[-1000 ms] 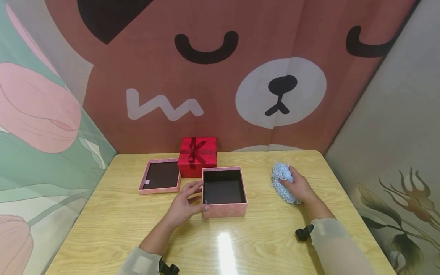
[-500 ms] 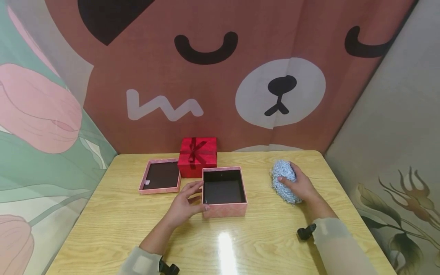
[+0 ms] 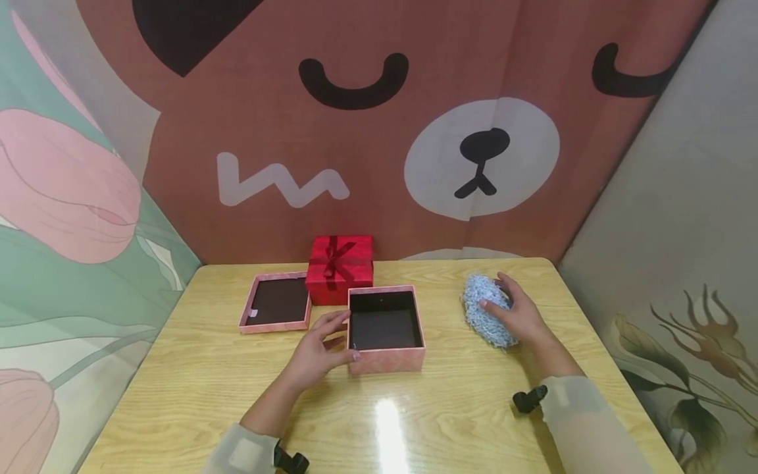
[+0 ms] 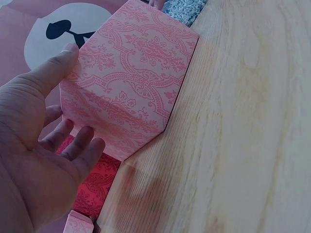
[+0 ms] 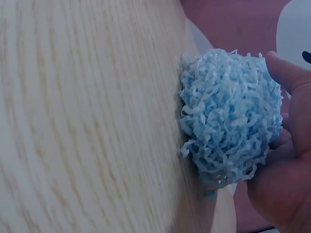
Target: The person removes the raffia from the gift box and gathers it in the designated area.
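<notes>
In the head view my left hand [image 3: 316, 355] is at the left front corner of a pink patterned box [image 3: 387, 361]. The thumb lies at the front rim and fingertips touch the left side, as the left wrist view also shows. The box is uncovered, with a dark bare inside. On the right, my right hand [image 3: 521, 316] loosely holds a fluffy bundle of light blue shredded paper [image 3: 482, 313]. Its thumb lies over the near side, while the fingers reach round the far right side, partly hidden. Crinkled strands of the bundle fill the middle of the right wrist view.
Left of the box, a pink-edged lid [image 3: 278, 303] lies with its dark inside upward. A red gift box [image 3: 340, 270] with a dark red ribbon bow stands just behind. The wooden table [image 3: 462, 408] backs onto a curtain [image 3: 266, 118] printed with a bear face.
My right hand has loosened its squeeze on the shredded paper, which looks fuller and sits slightly farther left. The left hand and pink box have kept their places.
</notes>
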`<state>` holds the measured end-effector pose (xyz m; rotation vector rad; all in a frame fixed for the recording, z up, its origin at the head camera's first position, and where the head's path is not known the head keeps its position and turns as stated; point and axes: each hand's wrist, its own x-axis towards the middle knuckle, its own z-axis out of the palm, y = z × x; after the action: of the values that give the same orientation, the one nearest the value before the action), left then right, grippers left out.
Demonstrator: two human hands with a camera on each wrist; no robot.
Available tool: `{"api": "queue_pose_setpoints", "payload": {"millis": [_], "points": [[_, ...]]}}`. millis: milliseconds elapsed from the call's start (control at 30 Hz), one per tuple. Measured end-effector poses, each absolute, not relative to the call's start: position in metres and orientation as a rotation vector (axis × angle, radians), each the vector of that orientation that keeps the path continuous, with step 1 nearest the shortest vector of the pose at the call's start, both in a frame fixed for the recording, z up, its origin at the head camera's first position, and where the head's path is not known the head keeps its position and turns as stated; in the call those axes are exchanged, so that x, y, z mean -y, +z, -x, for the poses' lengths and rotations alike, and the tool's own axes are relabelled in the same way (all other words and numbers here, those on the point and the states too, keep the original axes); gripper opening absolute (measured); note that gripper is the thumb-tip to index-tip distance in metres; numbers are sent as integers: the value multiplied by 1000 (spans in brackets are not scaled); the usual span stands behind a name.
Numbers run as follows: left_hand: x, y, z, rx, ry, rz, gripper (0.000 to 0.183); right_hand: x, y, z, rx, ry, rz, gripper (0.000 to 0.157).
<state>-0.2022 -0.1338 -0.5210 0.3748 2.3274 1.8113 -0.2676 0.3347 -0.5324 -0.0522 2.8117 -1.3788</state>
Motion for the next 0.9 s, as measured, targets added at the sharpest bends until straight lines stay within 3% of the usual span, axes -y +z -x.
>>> {"api": "queue_pose_setpoints", "payload": {"millis": [467, 900], "points": [[133, -517, 201, -2316, 1819, -360, 82, -320, -509, 257, -2863, -1480, 162, 96], [133, -517, 201, -2324, 1810, -380, 82, -277, -495, 241, -2806, -1656, 379, 90]]}}
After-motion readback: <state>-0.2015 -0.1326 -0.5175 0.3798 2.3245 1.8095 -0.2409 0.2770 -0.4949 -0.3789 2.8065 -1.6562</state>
